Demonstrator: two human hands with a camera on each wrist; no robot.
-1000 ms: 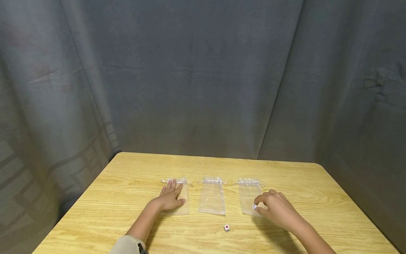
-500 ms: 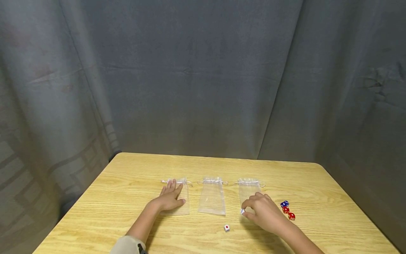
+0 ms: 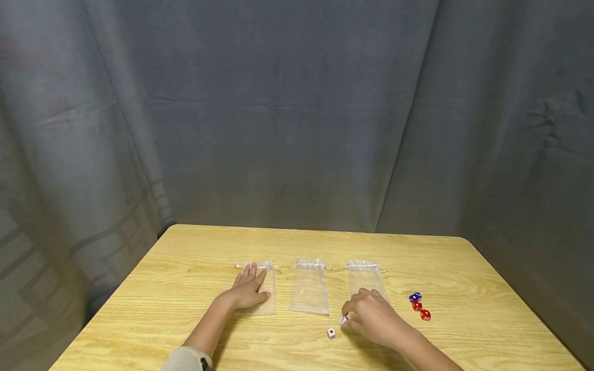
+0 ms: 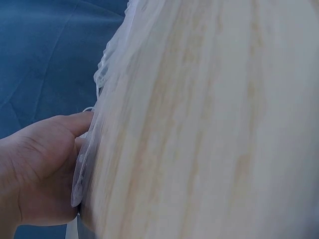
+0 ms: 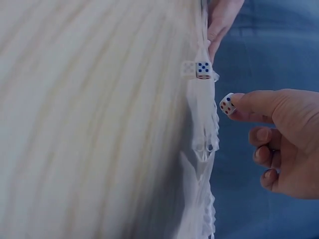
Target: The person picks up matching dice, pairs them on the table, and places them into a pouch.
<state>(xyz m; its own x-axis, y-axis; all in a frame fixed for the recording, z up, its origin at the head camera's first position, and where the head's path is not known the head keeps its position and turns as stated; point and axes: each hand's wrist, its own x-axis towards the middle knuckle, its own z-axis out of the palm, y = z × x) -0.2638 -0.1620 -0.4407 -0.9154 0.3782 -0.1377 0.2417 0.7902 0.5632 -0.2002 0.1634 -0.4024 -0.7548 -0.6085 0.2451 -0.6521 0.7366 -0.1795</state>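
My left hand (image 3: 248,291) lies with its fingers spread over the left sheer drawstring bag (image 3: 271,304), partly covering it. Between thumb and index finger, my right hand (image 3: 373,317) pinches a white die (image 5: 228,104) with blue and red dots. In the head view that hand overlaps the lower part of the right sheer bag (image 3: 364,275). A second white die (image 3: 331,333), red dot up, sits on the table a little left of the pinched one. The middle sheer bag (image 3: 310,291) lies flat between the hands.
Blue dice (image 3: 415,297) and red dice (image 3: 421,310) form a small cluster on the wooden table (image 3: 209,242), right of the right bag. A grey curtain (image 3: 278,129) hangs behind the table's far edge and along both sides.
My right hand has moved left and nearer the body with the pinched die, close to the die on the table. This uncovers the blue and red dice. My left hand stays in place.
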